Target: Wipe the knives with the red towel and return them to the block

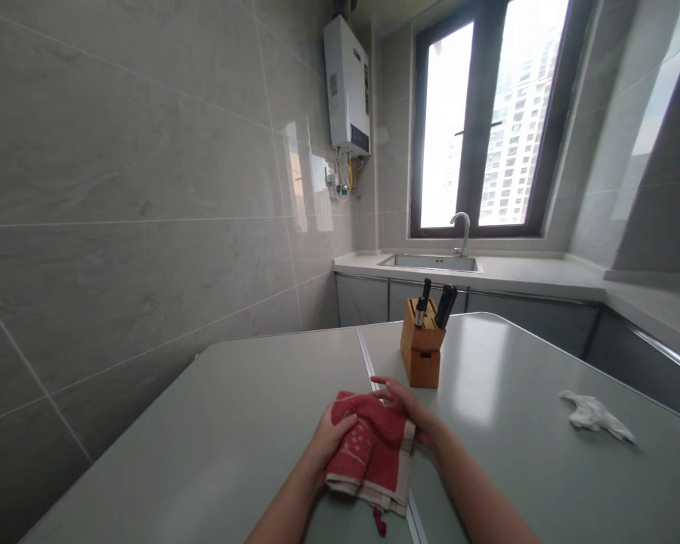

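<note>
A red towel (368, 446) with pale edging and a small red hanging loop is bunched up just above or on the table, between my hands. My left hand (329, 438) grips its left side, the thumb lying over the cloth and the fingers underneath hidden. On the other side, my right hand (411, 412) holds the upper right part, with some fingers stretched across the top edge. Just beyond the towel stands a wooden knife block (422, 355) with several black-handled tools in it.
The pale table (249, 431) has a strip seam (366, 355) across it. A crumpled white tissue (595, 415) lies at the right. Behind are a counter (533, 270) with a sink (431, 262) and faucet (463, 230), a wall-mounted water heater (345, 87) and a tiled wall (136, 166) at left.
</note>
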The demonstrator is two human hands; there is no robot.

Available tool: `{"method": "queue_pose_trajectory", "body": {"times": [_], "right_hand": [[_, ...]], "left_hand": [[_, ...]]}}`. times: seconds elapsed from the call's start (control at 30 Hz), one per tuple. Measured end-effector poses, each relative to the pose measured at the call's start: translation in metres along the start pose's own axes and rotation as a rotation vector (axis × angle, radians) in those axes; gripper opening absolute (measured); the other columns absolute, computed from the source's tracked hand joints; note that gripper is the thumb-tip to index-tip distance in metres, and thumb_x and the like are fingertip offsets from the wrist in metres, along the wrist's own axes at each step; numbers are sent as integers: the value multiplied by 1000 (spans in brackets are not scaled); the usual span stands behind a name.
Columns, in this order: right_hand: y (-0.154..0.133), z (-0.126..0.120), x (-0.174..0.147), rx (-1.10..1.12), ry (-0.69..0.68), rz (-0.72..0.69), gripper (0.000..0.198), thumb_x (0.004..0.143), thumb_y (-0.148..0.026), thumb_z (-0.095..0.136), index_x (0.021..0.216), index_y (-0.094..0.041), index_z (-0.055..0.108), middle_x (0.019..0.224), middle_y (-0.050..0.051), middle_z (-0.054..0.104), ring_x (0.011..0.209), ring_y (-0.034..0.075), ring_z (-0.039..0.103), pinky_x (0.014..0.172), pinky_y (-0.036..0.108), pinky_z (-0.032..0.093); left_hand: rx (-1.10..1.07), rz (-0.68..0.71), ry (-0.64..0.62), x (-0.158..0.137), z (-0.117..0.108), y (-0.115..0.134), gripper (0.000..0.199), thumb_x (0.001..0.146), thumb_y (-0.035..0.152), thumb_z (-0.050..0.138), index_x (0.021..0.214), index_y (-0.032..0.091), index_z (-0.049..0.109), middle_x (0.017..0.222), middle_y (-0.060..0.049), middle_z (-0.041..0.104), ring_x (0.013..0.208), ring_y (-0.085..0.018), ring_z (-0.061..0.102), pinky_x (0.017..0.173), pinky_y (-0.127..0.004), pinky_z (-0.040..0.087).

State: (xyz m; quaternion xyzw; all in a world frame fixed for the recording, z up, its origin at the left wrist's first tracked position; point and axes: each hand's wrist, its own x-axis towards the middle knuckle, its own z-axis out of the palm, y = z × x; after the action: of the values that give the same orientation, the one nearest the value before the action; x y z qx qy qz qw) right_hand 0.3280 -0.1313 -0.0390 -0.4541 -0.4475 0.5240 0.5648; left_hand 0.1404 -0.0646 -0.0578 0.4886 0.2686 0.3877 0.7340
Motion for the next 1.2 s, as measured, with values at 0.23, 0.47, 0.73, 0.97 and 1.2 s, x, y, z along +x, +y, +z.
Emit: {"method": "queue_pose_trajectory", "body": {"times": [0.23, 0.47, 0.73, 0.97, 1.2], "right_hand": [[1, 0, -1, -258, 48, -126, 62, 64, -26, 70, 122, -26, 48, 105, 4, 62, 82, 16, 61, 73, 30, 47], [6, -13, 11, -696, 529, -464, 27, 73, -26, 58, 99, -21, 61, 94, 5, 63, 88, 22, 59, 81, 37, 46], [6, -14, 8, -1075, 697, -578, 21, 80, -18, 47, 96, -21, 61, 95, 7, 55, 93, 23, 55, 87, 41, 44], [9, -8, 10, -1054, 735, -631, 26, 83, -18, 45, 107, -20, 56, 102, 8, 51, 95, 22, 54, 87, 40, 45], [1, -11, 6, -907, 828, -731, 26, 84, -20, 45, 108, -20, 53, 101, 9, 52, 88, 21, 54, 79, 40, 48]], "left_hand": [[-64, -23, 15, 0, -38, 17, 72, 64, 31, 77, 124, 21, 39, 109, -12, 65, 86, -26, 67, 76, -38, 53], [300, 260, -74, -11, -19, -2, 62, 70, 23, 70, 124, 22, 40, 129, -13, 50, 111, -24, 55, 93, -37, 47], [658, 423, 12, -4, -23, -20, 55, 76, 23, 60, 126, 20, 41, 138, -14, 35, 120, -25, 45, 94, -42, 46], [1125, 624, -168, -14, -18, 4, 18, 76, 24, 63, 92, 25, 68, 111, -6, 63, 116, -27, 46, 102, -48, 32], [1236, 539, -248, -13, -18, -3, 21, 82, 22, 55, 97, 28, 68, 116, -5, 63, 116, -26, 49, 104, -52, 28]]}}
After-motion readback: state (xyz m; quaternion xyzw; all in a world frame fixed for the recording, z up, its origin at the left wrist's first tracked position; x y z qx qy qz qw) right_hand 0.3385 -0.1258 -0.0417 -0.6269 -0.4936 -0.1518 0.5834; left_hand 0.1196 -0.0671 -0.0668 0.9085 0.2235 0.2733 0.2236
